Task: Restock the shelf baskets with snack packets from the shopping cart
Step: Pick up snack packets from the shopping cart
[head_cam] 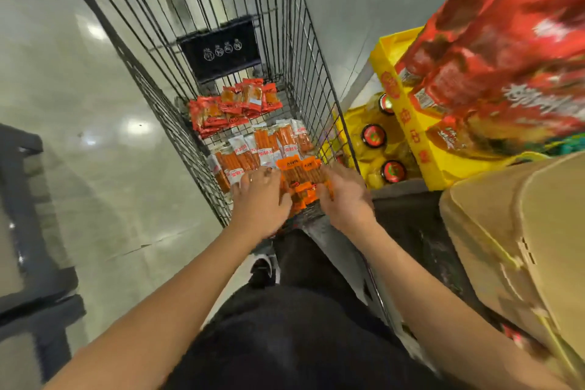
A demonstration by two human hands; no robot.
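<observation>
Both hands, left hand (258, 199) and right hand (343, 196), fingers curled around one orange packet stack (300, 174) in shopping cart (202, 25); long axis points away. Two more packet piles beyond.

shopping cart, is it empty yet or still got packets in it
Not empty. The shopping cart holds red packets, white-labelled stick packets, and orange packets between the left hand and right hand.

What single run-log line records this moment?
stage: gathering | left hand, right hand: around orange snack packets | place: wire shopping cart
</observation>
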